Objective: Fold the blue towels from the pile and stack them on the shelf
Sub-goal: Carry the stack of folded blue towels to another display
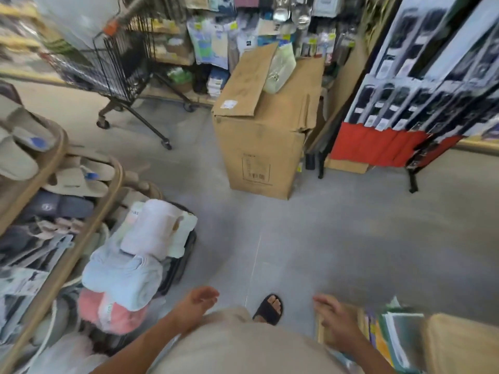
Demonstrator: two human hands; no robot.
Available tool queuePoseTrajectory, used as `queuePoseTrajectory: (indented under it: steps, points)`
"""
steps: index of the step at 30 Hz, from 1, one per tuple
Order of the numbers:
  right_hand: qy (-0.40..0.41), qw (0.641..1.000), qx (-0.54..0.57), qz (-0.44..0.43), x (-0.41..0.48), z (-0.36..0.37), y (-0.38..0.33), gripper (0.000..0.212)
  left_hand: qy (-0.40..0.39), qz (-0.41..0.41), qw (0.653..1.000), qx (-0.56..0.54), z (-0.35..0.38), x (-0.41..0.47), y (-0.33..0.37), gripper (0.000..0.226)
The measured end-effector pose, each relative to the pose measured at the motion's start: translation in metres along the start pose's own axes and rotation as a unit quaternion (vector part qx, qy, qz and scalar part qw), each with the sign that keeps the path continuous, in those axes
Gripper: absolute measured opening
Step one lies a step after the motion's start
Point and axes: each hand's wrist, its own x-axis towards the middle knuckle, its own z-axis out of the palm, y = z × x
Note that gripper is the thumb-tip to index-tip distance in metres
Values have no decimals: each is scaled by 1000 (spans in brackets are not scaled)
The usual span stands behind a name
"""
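Both hands, left (pixel 198 299) and right (pixel 333 317), hang open and empty above the grey floor (pixel 337 238). The blue towels (pixel 121 273) lie in a pile beside the curved shelf (pixel 67 252), just left of the left hand, between a white towel (pixel 151 225) and a pink towel (pixel 113 311). A cardboard box (pixel 259 136) stands well beyond the pile.

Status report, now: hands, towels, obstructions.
Left hand and right hand open, empty. Blue towels heaped in the basket lower left, untouched. Nothing blocking them.
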Motion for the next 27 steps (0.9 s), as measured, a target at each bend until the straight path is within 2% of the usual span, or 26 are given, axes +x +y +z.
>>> queuePoseTrajectory:
  steps: [5,11,14,17,22,27]
  points:
    - [-21,999,-10,-46,81,-40,-81,16,12,13,1000,23,-4,64,82,9]
    - [38,998,43,-3,155,-105,-123,12,-39,56,991,111,12,184,212,10]
    - [93,992,77,44,175,-145,-131,14,-97,83,980,155,28,249,291,15]
    - [158,976,128,78,179,-183,-143,14,-186,133,941,250,60,310,375,12]
    - [271,919,258,128,174,-241,-158,11,-315,222,846,369,163,380,515,13]
    - [326,855,360,181,187,-294,-157,9,-395,274,795,369,284,411,619,10]
